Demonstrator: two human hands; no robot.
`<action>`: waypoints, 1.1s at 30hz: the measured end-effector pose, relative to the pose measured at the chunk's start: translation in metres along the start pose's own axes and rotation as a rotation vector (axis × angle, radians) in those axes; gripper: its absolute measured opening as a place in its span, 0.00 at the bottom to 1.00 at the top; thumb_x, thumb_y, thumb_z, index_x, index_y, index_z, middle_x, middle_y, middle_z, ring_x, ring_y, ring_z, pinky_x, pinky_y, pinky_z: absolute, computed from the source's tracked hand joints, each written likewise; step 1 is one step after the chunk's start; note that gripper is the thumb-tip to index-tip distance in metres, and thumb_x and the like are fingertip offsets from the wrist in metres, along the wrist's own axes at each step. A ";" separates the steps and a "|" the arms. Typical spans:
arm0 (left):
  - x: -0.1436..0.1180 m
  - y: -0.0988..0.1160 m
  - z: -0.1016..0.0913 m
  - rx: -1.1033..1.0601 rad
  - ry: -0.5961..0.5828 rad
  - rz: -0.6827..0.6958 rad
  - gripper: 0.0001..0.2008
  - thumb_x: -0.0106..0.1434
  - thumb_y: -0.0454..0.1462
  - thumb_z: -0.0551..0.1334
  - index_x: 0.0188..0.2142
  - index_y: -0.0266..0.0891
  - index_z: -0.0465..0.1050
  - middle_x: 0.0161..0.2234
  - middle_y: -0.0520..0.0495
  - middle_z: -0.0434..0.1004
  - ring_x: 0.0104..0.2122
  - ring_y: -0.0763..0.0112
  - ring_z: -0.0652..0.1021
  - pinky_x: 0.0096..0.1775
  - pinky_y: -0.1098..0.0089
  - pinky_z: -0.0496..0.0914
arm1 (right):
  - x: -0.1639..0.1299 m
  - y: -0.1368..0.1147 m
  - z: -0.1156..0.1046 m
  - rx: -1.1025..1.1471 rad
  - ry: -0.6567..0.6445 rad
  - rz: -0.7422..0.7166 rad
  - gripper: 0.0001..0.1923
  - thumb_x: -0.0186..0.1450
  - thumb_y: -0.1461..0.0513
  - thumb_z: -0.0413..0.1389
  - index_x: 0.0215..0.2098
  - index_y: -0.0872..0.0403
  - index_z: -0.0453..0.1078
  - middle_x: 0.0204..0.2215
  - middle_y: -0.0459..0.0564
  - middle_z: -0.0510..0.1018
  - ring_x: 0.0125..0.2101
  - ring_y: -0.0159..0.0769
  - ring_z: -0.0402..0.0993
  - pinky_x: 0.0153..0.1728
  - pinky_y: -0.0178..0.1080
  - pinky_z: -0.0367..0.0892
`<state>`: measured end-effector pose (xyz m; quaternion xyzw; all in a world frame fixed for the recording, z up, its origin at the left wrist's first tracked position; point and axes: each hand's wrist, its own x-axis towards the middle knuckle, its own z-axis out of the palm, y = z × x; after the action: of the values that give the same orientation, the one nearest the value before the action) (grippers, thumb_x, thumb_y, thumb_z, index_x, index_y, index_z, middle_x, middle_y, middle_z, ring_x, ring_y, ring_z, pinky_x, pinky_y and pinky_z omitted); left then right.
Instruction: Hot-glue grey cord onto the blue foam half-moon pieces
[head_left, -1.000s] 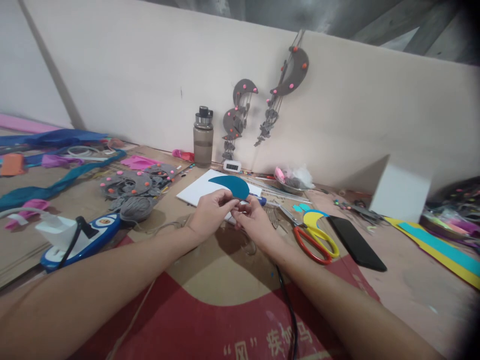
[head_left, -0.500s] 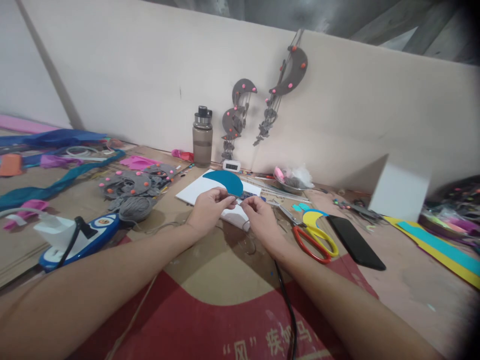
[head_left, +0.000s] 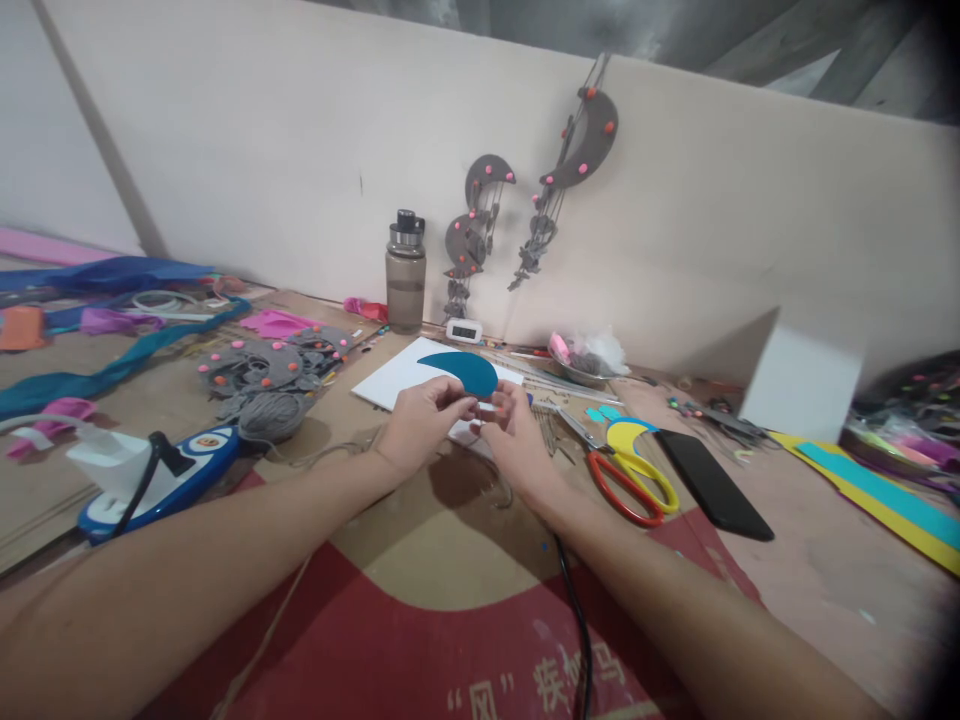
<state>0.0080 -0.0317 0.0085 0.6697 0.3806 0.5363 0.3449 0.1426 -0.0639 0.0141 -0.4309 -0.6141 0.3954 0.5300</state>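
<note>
While both hands meet over the white sheet (head_left: 390, 380), the left hand (head_left: 420, 425) pinches the teal crescent (head_left: 463, 370) by its near edge — the right hand (head_left: 514, 430) closes its fingertips on the same edge. Red-and-yellow scissors (head_left: 630, 480) lie just right.

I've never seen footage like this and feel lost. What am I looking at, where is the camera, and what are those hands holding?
This is one picture from a camera worn on a person's head, looking forward and down, so the two bare arms are the wearer's own. The left hand and right hand meet over a cluttered worktable, pinching a teal crescent-shaped cutout between the fingers. Below it lies a white sheet. To the right are red and yellow scissors and a black phone; to the left, a ball of grey yarn. A water bottle stands by the wall.
</note>
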 end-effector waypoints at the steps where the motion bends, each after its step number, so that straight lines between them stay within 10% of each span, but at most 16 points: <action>1: -0.001 0.000 0.000 0.037 -0.001 0.019 0.07 0.56 0.41 0.61 0.28 0.40 0.71 0.25 0.52 0.76 0.28 0.71 0.75 0.32 0.73 0.66 | 0.000 0.000 0.001 0.023 -0.032 0.052 0.22 0.54 0.67 0.49 0.47 0.49 0.54 0.43 0.49 0.69 0.36 0.30 0.72 0.34 0.36 0.70; 9: 0.000 0.004 0.000 0.030 0.017 0.005 0.07 0.54 0.40 0.63 0.25 0.39 0.71 0.24 0.53 0.74 0.26 0.73 0.73 0.31 0.74 0.65 | 0.000 0.000 -0.005 -0.215 0.049 0.098 0.17 0.58 0.56 0.54 0.43 0.52 0.59 0.23 0.39 0.66 0.22 0.28 0.62 0.23 0.32 0.58; 19: 0.004 0.005 0.003 -0.358 -0.030 -0.258 0.13 0.50 0.40 0.67 0.29 0.34 0.68 0.25 0.49 0.76 0.29 0.68 0.79 0.39 0.65 0.73 | 0.002 -0.009 -0.010 -0.221 0.184 -0.040 0.07 0.59 0.58 0.53 0.30 0.54 0.65 0.27 0.45 0.72 0.28 0.32 0.67 0.31 0.35 0.61; 33: 0.005 -0.009 0.006 -0.557 -0.023 -0.218 0.11 0.54 0.39 0.65 0.31 0.34 0.67 0.29 0.49 0.75 0.29 0.70 0.79 0.40 0.62 0.73 | 0.003 -0.002 -0.013 -0.226 0.224 0.005 0.10 0.59 0.55 0.52 0.29 0.54 0.67 0.25 0.45 0.73 0.26 0.32 0.65 0.28 0.34 0.59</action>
<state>0.0137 -0.0237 0.0020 0.5108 0.2843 0.5722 0.5752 0.1546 -0.0610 0.0188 -0.5309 -0.5906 0.2744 0.5423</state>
